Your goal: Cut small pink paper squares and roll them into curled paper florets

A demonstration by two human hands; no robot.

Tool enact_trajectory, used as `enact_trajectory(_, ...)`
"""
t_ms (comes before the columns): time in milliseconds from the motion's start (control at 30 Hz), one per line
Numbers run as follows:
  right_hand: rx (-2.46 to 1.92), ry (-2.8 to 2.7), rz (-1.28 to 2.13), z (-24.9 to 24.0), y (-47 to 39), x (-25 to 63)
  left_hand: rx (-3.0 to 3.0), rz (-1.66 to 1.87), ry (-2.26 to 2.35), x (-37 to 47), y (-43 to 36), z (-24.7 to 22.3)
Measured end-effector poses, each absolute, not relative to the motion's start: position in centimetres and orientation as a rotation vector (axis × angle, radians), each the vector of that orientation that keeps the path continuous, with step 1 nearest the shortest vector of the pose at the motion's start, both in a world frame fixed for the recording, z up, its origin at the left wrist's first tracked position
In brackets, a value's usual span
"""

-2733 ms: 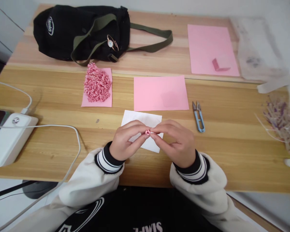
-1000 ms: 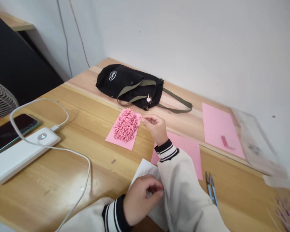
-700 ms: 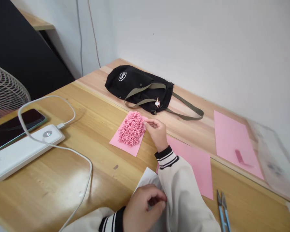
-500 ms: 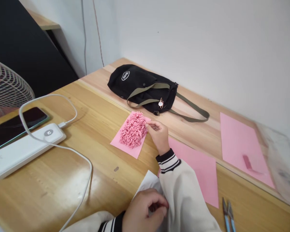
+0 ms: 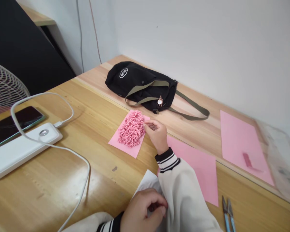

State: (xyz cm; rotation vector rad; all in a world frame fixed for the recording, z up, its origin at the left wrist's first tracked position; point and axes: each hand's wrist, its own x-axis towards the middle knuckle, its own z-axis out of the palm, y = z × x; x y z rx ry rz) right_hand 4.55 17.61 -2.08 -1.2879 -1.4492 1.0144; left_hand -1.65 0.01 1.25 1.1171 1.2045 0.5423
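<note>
A heap of small pink frilly pieces point(image 5: 131, 129) lies on a small pink sheet point(image 5: 116, 143) on the table. My right hand point(image 5: 157, 133) reaches to the heap's right edge. Its thumb and forefinger pinch together at a pink piece there, and the other fingers are curled. Close to the front edge of the view rests my left hand point(image 5: 145, 211), its fingers bent in towards the thumb. What it holds, if anything, is hidden. White paper or cloth point(image 5: 146, 180) sticks out behind it, partly covered by my right sleeve.
A larger pink sheet point(image 5: 203, 167) lies under my right forearm, with blue-handled snips point(image 5: 228, 212) beside it. Behind are a black bag point(image 5: 140, 83) and another pink sheet point(image 5: 241, 141) with a dark pink piece. On the left are a white power bank point(image 5: 26, 151), cable and phone point(image 5: 16, 124).
The view has shifted slightly. My right hand stays at the heap's right edge, its pinch hardly altered. My left hand keeps its curled pose.
</note>
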Motion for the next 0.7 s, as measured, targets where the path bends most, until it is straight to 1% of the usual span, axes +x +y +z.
enact_trajectory(333, -1.273, -1.479, 1.054, -2.1, 17.4, 4.7, 1.105, 0.561, 1.189, -1.6, -0.3, 0.9)
enact_trajectory(533, -1.244, -1.358, 1.101, -2.0, 17.4, 4.6, 1.093, 0.538, 1.192, -1.7, -0.2, 0.9)
enact_trajectory(633, -1.2, -1.273, 1.071, -1.0, 17.4, 4.6, 1.129, 0.587, 1.156, -1.8, -0.3, 0.9)
enact_trajectory(700, -1.151, -1.253, 1.004, 0.7, 17.2, 4.7, 1.156, 0.62, 1.118, -1.8, -0.6, 1.0)
